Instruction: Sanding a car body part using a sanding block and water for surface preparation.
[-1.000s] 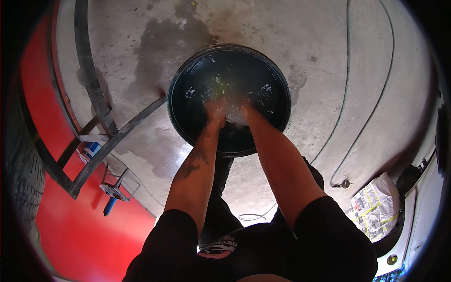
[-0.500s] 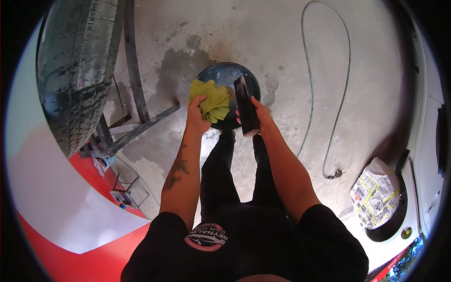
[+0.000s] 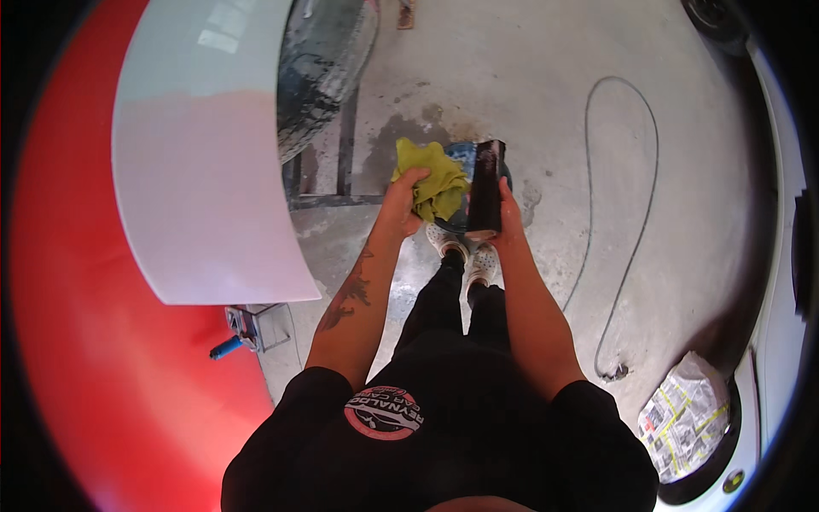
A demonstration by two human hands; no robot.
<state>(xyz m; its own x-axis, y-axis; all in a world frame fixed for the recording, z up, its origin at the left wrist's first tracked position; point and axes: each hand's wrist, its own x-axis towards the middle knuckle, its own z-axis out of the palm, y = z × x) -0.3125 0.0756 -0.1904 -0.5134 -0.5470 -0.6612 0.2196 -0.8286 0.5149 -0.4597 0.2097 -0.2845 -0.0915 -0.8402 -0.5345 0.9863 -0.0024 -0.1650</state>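
My left hand point(image 3: 403, 200) grips a crumpled yellow-green cloth point(image 3: 435, 177), held in front of my chest. My right hand point(image 3: 505, 215) holds a long dark rectangular block point(image 3: 485, 189) upright, right beside the cloth and touching it. Both are raised above a dark round basin point(image 3: 456, 158) on the concrete floor, which the cloth and block mostly hide. My shoes point(image 3: 465, 247) stand just behind the basin.
A pale primed panel point(image 3: 200, 162) on a red car body point(image 3: 77, 341) fills the left. A tyre point(image 3: 320, 77) on a metal stand point(image 3: 341, 171) is behind it. A hose point(image 3: 627, 213) loops across the floor at right. Newspaper masking point(image 3: 687, 418) covers part of a white car at lower right.
I have straightened up from the basin. My hands left the water and rose with the cloth and the block, and the view has moved toward the pale panel.
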